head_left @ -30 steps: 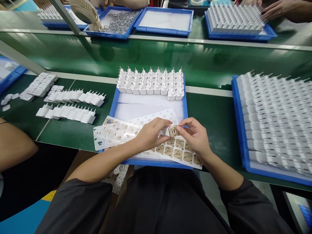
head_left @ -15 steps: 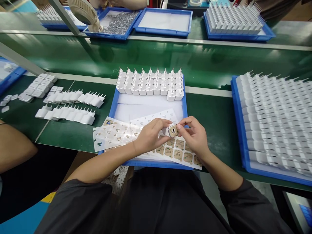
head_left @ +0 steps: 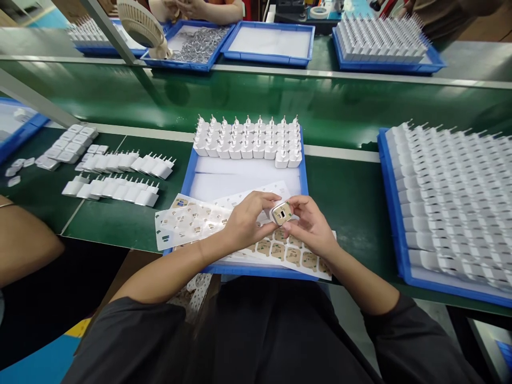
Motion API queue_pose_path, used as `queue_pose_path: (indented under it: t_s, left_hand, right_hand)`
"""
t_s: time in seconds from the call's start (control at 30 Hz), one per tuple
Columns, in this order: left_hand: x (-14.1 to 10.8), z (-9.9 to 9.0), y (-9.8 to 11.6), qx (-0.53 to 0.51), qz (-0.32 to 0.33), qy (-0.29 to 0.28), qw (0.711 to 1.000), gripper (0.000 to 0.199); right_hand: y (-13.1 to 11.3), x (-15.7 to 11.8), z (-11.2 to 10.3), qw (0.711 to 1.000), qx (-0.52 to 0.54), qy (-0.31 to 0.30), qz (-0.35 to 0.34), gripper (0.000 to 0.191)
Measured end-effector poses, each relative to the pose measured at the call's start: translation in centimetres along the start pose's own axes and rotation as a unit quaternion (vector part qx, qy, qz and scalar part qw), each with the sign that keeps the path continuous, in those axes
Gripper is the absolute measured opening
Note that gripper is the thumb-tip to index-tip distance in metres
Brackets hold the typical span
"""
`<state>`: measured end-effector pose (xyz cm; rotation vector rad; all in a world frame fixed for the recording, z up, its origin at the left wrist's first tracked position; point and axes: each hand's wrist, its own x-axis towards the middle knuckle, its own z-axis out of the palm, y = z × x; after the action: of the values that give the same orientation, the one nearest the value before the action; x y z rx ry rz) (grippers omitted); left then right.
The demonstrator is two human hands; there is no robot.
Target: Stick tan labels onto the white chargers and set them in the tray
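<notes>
A white plug adapter point(head_left: 281, 213) with a tan sticker on its face is held over the front of a blue tray point(head_left: 188, 170). My left hand point(head_left: 250, 220) grips the adapter's left side between thumb and fingers. My right hand point(head_left: 310, 224) has its thumb and fingertips at the right edge of the same adapter. Under both hands lie a white punched sheet point(head_left: 190, 221) and a sheet of tan stickers point(head_left: 293, 256). Rows of white plug adapters point(head_left: 247, 141) stand pins up at the back of the tray.
A blue tray full of adapters point(head_left: 452, 202) stands to the right. Loose adapters point(head_left: 116, 189) and small white pieces point(head_left: 72, 143) lie on the left. Beyond the green belt point(head_left: 240, 96) are a fan point(head_left: 140, 24), more trays and people. Another person's arm point(head_left: 28, 240) is at far left.
My right hand's fingers have shifted around the adapter's edge, with the thumb lower. The sticker face is now turned more toward the camera. The whole view has shifted slightly.
</notes>
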<state>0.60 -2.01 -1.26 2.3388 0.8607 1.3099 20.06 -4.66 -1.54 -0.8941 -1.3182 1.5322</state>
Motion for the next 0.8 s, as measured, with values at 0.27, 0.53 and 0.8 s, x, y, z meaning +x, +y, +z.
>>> queue_pose_path:
  t_s: [0.27,0.53,0.8]
  left_hand:
    - [-0.3,0.4,0.0,0.009,0.029,-0.009,0.999,0.033]
    - [-0.5,0.6,-0.1,0.006,-0.001,0.008,1.000,0.036]
    - [-1.1,1.9,-0.3,0.071,0.101,0.031,0.992,0.031]
  right_hand:
    - [0.3,-0.3,0.3,0.999,-0.034,0.017,-0.005,0.036]
    - [0.8,-0.4,0.2,1.000,-0.014,0.007,-0.021,0.024]
    - [0.9,-0.9,1.4,0.995,-0.066,0.072,-0.027,0.034]
